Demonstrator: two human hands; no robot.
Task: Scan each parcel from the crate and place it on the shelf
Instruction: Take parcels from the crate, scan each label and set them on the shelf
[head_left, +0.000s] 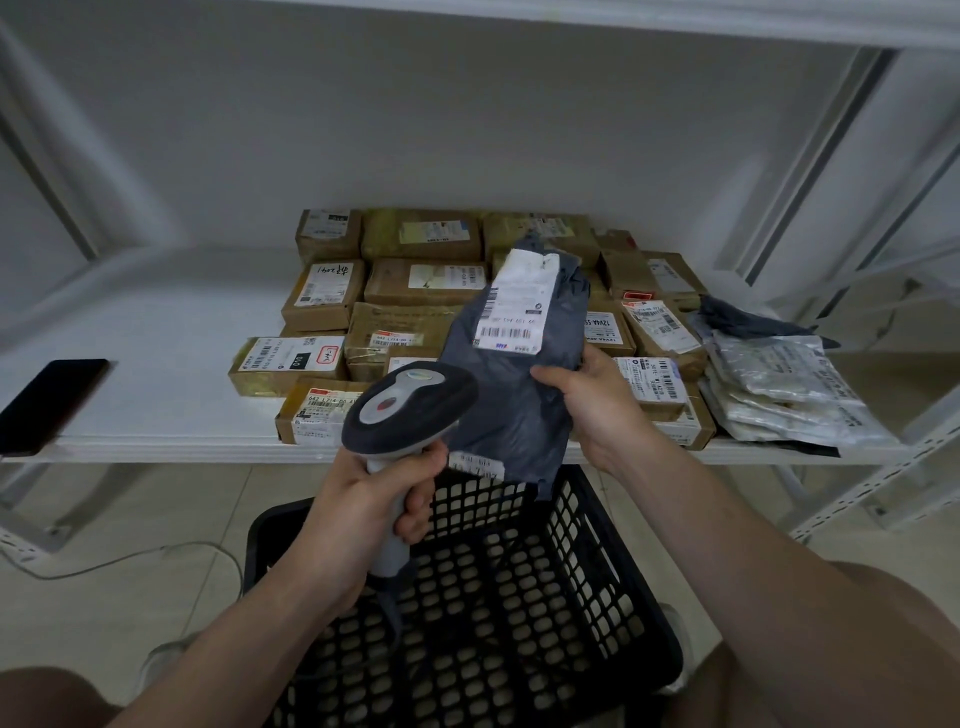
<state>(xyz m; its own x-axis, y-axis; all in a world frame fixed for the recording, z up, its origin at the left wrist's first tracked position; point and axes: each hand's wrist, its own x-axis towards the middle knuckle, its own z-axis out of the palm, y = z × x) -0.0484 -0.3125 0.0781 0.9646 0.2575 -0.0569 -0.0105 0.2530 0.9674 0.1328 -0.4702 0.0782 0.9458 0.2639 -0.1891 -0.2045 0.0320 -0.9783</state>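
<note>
My left hand (379, 499) is wrapped round the grip of the grey-and-black handheld barcode scanner (410, 408), whose head is tipped toward the parcel. My right hand (587, 410) pinches the dark grey soft plastic mailer bag (514, 395) by its right edge, thumb on the front and fingers behind. It holds the bag up above the black perforated plastic crate (519, 597), in front of the white metal shelf (156, 332). The bag's white printed shipping label (514, 306) faces me, with barcodes in its lower part.

I judge the bag light and limp: it creases and sags below the grip, so it will flop, and the smooth film may slip. I would hold it at the edge where the contents give some bulk, clear of the barcodes, and pull the label flat for the scanner.

On the shelf, brown taped cardboard boxes (322, 296) lie packed in rows. A stack of pale plastic bags (779, 395) lies at the right, where this soft one would probably sit best. A black phone (52, 400) lies at the left end.
</note>
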